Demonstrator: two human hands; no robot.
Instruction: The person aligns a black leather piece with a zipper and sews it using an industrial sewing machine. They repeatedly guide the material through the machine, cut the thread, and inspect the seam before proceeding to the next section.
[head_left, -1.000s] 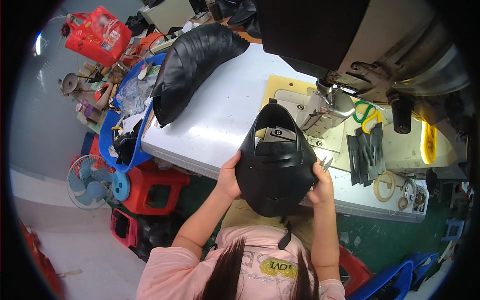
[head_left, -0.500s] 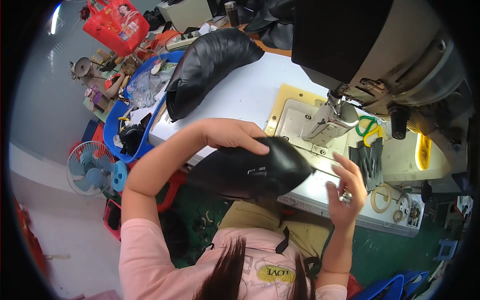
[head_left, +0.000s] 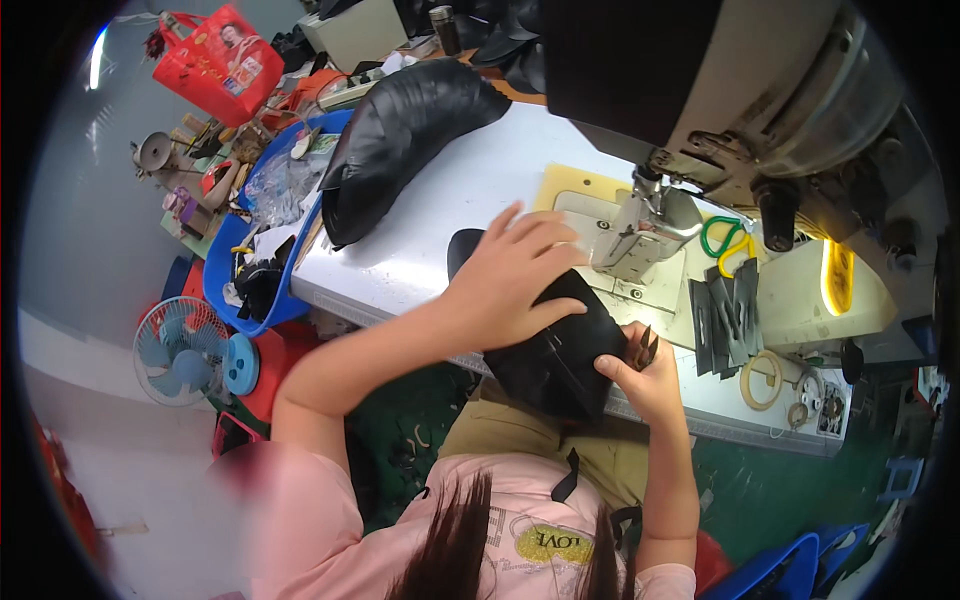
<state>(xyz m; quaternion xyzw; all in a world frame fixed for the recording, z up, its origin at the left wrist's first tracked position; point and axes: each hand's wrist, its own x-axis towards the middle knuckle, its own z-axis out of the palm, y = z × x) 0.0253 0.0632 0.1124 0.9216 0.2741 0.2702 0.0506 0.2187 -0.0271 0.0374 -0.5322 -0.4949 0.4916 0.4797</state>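
A black leather piece (head_left: 555, 365), curved like a shoe upper, is held over the table's near edge and my lap. My right hand (head_left: 650, 385) grips its right side, thumb on top. Dark pointed tips, apparently thread snips (head_left: 648, 347), stick up from the same hand's fingers. Over the piece's upper left part, my left hand (head_left: 510, 275) is open with fingers spread and slightly blurred. Its thumb lies over the leather; I cannot tell whether it touches. Just beyond stands the sewing machine's metal post (head_left: 640, 240), beneath the needle area.
A stack of black leather pieces (head_left: 405, 140) lies on the white table (head_left: 540, 140). Right of the post are scissors with green and yellow handles (head_left: 735, 245), black strips (head_left: 725, 320) and a tape roll (head_left: 761, 382). A cluttered blue basin (head_left: 220, 280) and fan (head_left: 180, 345) stand left.
My right hand has moved left and taken hold of the leather piece, which has turned. My left hand has loosened its grip and spread its fingers. The whole view has shifted slightly.
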